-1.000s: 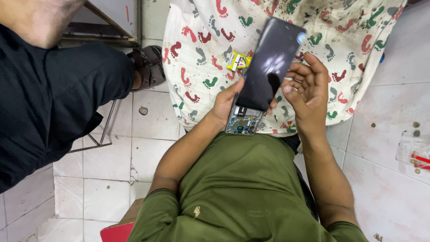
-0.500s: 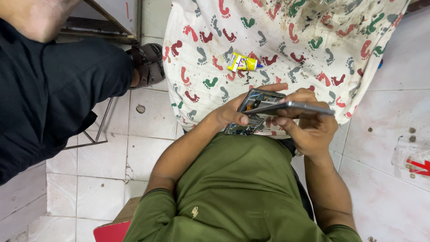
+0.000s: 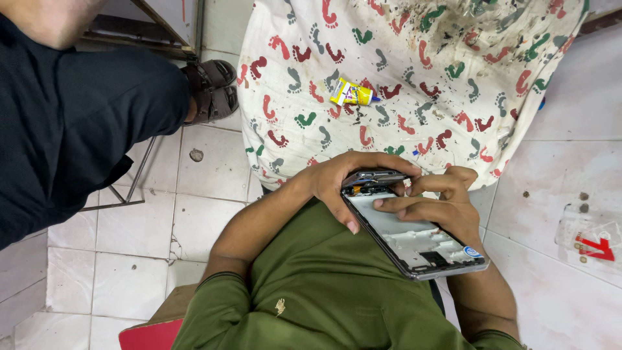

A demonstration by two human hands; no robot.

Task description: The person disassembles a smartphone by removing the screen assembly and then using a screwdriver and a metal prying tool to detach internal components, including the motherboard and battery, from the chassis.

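My left hand curls over the top end of an opened phone body, of which only a grey edge shows under the fingers. A detached display panel lies folded back toward my green shirt, its pale inner side up. It is still joined to the body at the top. My right hand holds this panel from below, with index finger and thumb pressing on its upper end near the joint.
A white cloth with coloured footprints covers the surface ahead, and a small yellow glue tube lies on it. Another person's dark trouser leg and sandal are at left. A plastic packet lies on the tiles at right.
The display panel, held up dark side out a second ago, has swung down and over toward me and now lies inner side up. Both hands dropped closer to my chest.
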